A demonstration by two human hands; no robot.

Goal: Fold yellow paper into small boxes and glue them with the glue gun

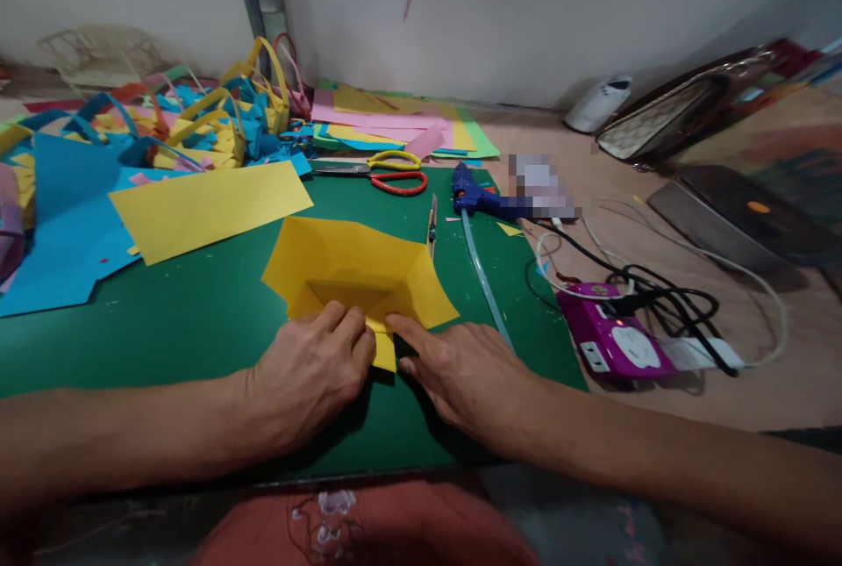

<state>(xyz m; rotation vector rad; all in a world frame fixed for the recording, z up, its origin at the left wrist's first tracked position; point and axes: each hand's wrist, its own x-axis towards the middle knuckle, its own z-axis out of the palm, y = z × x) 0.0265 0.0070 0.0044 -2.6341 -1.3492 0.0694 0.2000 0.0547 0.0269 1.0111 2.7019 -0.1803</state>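
Note:
A sheet of yellow paper folded into an open box shape (348, 254) stands on the green cutting mat (217, 329), its far and side walls flaring outward. My left hand (322, 364) is closed on its near edge, fingers curled over the paper. At the same edge my right hand (453, 368) pinches the paper, with the index finger inside the box and the thumb outside, near a yellow flap (384, 352) that sticks out toward me. Part of the near wall is hidden behind my fingers.
Beyond the box lie a flat yellow sheet (210, 211), scissors (395, 173), a box cutter (432, 224) and a blue glue gun (483, 196) with a long glue stick. Colourful paper baskets (217, 127) crowd the back left. A purple power strip (615, 333) with tangled cables sits right.

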